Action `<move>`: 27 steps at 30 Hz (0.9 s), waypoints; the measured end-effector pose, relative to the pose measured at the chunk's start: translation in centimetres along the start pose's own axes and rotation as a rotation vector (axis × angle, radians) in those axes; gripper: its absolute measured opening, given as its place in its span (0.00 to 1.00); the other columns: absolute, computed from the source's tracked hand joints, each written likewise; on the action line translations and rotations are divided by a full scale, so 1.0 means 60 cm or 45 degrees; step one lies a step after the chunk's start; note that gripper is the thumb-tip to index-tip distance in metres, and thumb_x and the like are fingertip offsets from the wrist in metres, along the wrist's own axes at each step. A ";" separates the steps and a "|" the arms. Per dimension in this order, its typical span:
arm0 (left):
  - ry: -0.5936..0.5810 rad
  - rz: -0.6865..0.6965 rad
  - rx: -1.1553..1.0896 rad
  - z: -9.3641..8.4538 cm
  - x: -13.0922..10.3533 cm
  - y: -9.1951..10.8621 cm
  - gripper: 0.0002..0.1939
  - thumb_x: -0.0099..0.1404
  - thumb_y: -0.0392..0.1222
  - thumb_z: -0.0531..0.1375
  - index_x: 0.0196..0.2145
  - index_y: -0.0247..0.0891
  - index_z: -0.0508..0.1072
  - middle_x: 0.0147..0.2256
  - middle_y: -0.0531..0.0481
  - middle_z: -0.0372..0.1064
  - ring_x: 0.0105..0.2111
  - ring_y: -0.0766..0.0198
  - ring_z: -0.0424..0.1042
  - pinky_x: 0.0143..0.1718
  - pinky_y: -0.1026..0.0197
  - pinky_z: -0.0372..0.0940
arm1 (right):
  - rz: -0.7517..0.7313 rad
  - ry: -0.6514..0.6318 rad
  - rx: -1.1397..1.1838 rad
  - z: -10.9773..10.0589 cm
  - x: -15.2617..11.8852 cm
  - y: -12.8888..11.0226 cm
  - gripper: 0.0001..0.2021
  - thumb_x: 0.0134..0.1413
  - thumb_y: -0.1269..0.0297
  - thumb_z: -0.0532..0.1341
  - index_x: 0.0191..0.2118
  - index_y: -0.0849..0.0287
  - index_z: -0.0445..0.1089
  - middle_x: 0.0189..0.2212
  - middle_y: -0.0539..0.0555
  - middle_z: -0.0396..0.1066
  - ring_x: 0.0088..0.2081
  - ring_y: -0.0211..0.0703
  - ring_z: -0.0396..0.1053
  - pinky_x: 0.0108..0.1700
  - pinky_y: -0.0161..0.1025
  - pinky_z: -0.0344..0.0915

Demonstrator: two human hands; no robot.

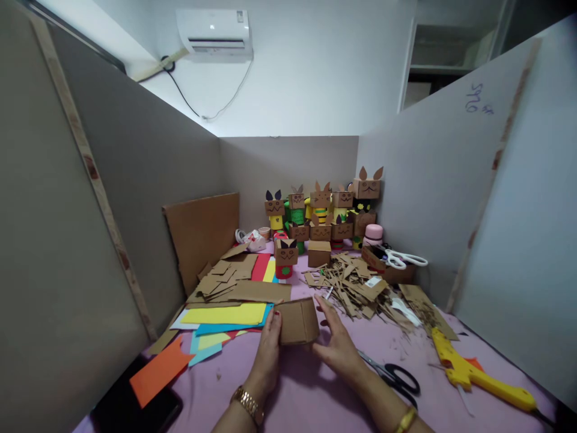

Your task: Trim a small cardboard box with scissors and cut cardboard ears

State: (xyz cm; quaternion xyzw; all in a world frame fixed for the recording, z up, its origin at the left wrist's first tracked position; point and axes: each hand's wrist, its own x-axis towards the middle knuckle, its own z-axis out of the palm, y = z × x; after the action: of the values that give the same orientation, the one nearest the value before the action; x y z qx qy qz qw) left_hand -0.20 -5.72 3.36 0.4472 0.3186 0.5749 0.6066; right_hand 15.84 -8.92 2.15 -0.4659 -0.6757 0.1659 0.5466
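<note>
A small brown cardboard box (297, 322) is held up over the purple cloth. My left hand (269, 343) grips its left side, thumb on top, with a gold watch on the wrist. At the box's right edge, my right hand (336, 343) has its thumb and fingers spread apart, and nothing is held between them. Black-handled scissors (396, 379) lie beside my right forearm. Beyond the box stands a cardboard-headed figure (285, 258) with dark ears and a red body.
Cardboard pieces (225, 276) and a yellow sheet (225, 314) lie left; cardboard scraps (351, 282) lie right. A yellow glue gun (482, 376) is at the right, an orange sheet (157, 373) at the left. Cardboard animal figures (320, 204) stand behind. Grey partitions (288, 159) enclose the table.
</note>
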 end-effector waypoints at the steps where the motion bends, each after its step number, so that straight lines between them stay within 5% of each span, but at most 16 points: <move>1: 0.000 -0.044 -0.042 0.001 0.000 -0.001 0.24 0.62 0.54 0.56 0.53 0.41 0.67 0.57 0.43 0.64 0.57 0.54 0.62 0.54 0.54 0.60 | 0.004 0.003 0.010 0.000 0.000 0.000 0.44 0.38 0.75 0.63 0.64 0.50 0.48 0.62 0.59 0.54 0.61 0.55 0.53 0.54 0.53 0.60; 8: -0.117 -0.382 -0.324 0.012 -0.005 0.011 0.19 0.65 0.50 0.55 0.45 0.35 0.73 0.37 0.44 0.79 0.35 0.58 0.77 0.38 0.58 0.70 | -0.051 -0.006 0.065 -0.006 -0.003 -0.014 0.38 0.41 0.70 0.65 0.62 0.51 0.54 0.59 0.59 0.60 0.59 0.54 0.57 0.55 0.52 0.59; 23: -0.339 -0.467 -0.521 -0.004 -0.005 0.015 0.20 0.63 0.50 0.54 0.46 0.35 0.73 0.40 0.41 0.78 0.37 0.54 0.77 0.39 0.56 0.68 | -0.096 -0.102 0.099 -0.003 -0.013 -0.033 0.48 0.33 0.79 0.63 0.64 0.49 0.47 0.61 0.58 0.57 0.59 0.55 0.57 0.55 0.52 0.59; 27: -0.378 -0.464 -0.527 -0.010 -0.005 0.010 0.19 0.62 0.49 0.56 0.45 0.35 0.75 0.39 0.41 0.79 0.38 0.53 0.77 0.44 0.53 0.66 | -0.047 -0.130 0.086 -0.004 -0.013 -0.034 0.48 0.35 0.73 0.68 0.64 0.51 0.47 0.61 0.60 0.56 0.59 0.57 0.56 0.56 0.54 0.58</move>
State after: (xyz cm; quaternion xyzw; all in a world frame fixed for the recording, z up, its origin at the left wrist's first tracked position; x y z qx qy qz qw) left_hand -1.05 -5.97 3.63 0.3289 0.1776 0.4378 0.8177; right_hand 15.12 -10.69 3.27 -0.4255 -0.7052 0.2021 0.5298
